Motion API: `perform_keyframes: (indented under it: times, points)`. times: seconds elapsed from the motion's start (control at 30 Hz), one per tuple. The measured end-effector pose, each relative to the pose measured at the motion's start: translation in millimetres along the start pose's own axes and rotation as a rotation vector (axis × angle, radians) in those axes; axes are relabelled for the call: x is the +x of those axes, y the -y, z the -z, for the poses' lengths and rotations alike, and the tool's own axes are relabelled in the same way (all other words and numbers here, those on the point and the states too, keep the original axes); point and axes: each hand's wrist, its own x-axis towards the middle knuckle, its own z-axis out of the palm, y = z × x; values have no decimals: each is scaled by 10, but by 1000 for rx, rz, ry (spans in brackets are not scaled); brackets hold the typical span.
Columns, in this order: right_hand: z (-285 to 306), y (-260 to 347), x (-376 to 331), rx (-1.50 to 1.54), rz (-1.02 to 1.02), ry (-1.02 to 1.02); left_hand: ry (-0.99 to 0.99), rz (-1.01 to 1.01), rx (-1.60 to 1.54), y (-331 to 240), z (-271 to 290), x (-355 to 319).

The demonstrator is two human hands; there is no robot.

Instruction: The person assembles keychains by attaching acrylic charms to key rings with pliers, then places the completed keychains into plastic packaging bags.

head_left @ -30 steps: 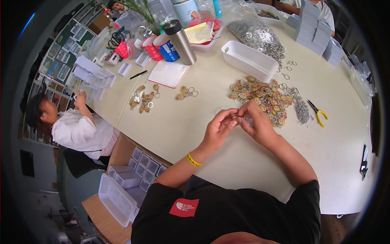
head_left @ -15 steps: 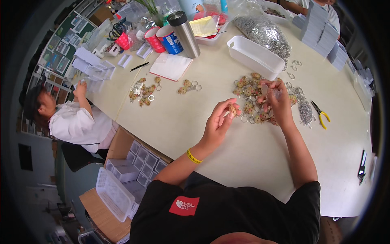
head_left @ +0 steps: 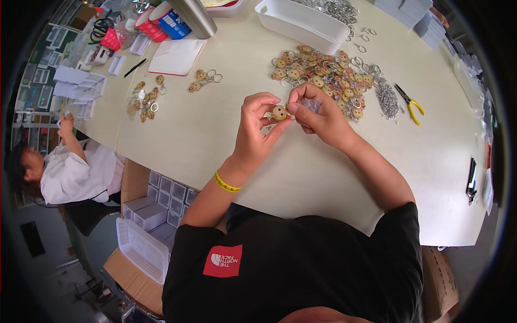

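Between the fingertips of my left hand [head_left: 253, 126] is a round yellow-brown keychain charm [head_left: 279, 113] with a small face on it. My right hand [head_left: 326, 118] meets it from the other side, thumb and forefinger pinched at the charm's edge. A crumpled bit of clear plastic [head_left: 311, 106] is tucked in the right hand's fingers; its exact form is hard to make out. Just beyond the hands lies a pile of similar charms [head_left: 318, 81] with metal rings. Beside the pile is a heap of small silver chains [head_left: 386, 97].
Yellow-handled pliers [head_left: 413, 107] lie right of the chains. Behind the pile stands a white plastic bin [head_left: 304, 27]. Leftward are two smaller charm groups, a notebook [head_left: 175, 56], a pen [head_left: 134, 68] and a steel tumbler [head_left: 196, 19]. A co-worker [head_left: 75, 167] sits at far left.
My right hand has come away from the pile, with the clear plastic, to meet the charm in my left hand. The whole view has shifted, so the table sits higher in it.
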Motion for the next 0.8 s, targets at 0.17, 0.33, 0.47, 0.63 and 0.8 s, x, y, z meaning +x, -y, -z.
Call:
perform_keyframes:
  times: [0.17,0.33,0.47,0.63,0.8]
  points:
    - [21,-201,92,-482,658,-183,36,103,44,-20,43,-20]
    - [66,-68,7,-896,868,-210,13,197,126,-104,5,-43]
    - [79,-38,4,-1030,1007,-187,49,247,163,-98,13,-41]
    - [47,-57,-58,-1043,865,-136,70,152,196,-13,52,-69]
    - [119,-58,13,-570,627,75,106,15,318,-53,134,-52]
